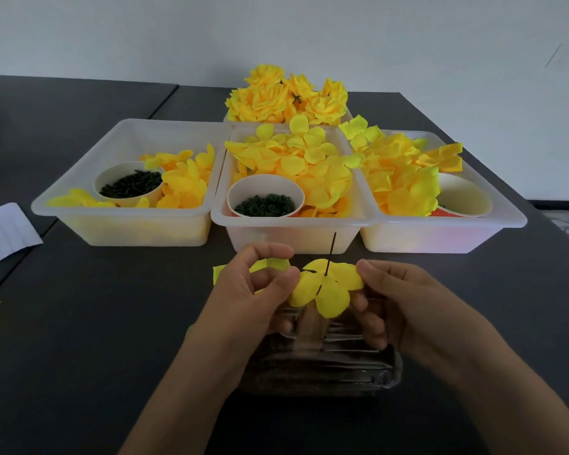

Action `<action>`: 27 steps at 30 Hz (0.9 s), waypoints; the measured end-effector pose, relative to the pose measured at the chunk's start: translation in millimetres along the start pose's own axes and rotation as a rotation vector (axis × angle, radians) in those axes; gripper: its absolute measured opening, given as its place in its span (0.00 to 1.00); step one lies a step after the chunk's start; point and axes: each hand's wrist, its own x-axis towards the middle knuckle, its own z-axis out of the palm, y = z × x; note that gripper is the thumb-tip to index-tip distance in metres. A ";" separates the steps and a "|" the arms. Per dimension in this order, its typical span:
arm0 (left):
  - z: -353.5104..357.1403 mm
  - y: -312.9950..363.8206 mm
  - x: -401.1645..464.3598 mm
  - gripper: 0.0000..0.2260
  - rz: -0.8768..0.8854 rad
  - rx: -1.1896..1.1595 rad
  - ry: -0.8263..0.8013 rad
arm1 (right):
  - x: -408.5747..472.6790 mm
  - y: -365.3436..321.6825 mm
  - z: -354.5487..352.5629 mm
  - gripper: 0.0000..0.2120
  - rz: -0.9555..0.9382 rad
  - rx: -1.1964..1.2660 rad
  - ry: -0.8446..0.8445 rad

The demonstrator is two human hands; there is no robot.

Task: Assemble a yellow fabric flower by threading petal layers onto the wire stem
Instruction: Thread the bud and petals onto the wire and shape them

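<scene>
Head view: both hands are working just in front of the middle translucent white plastic bin [293, 229], w/ a yellow fabric petal layer [326, 285] sitting on a thin dark wire stem [331, 254]. The stem is poking up through the layer's centre hole and is leaning slightly away from the person, its tip rising in front of the bin's front wall.

Left hand [253, 290] is pinching the layer's left edge between thumb and forefinger, narrow grip; a second yellow petal piece [270, 265] is showing behind those fingers. Right hand [404, 300] is pinching the right edge w/ its thumb on top; its lower fingers are curling under the layer, and whether they are also holding the stem cannot be told.

Risks, as judgement:
- Uneven pull from the two pinches: the hole is likely tearing or the layer is riding up crooked.
- Stem unsupported below: wire is prob. bending or slipping out.
- Spare petal piece is likely dropping onto the clear ribbed plastic tray [326, 366], nearer the person than the bin.
</scene>
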 end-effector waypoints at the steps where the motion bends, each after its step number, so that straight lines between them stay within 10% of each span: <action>1: -0.2 -0.9 0.1 0.16 -0.009 0.026 0.009 | -1.2 1.2 -0.7 0.13 0.021 -0.002 -0.005; 12: -1.2 -2.5 3.9 0.05 0.118 0.647 0.084 | -6.2 4.2 -1.2 0.16 0.036 -0.380 0.062; 27: 31.3 -9.2 -11.4 0.07 0.373 0.740 -0.035 | -33.7 -1.1 -12.6 0.11 -0.197 -0.640 0.263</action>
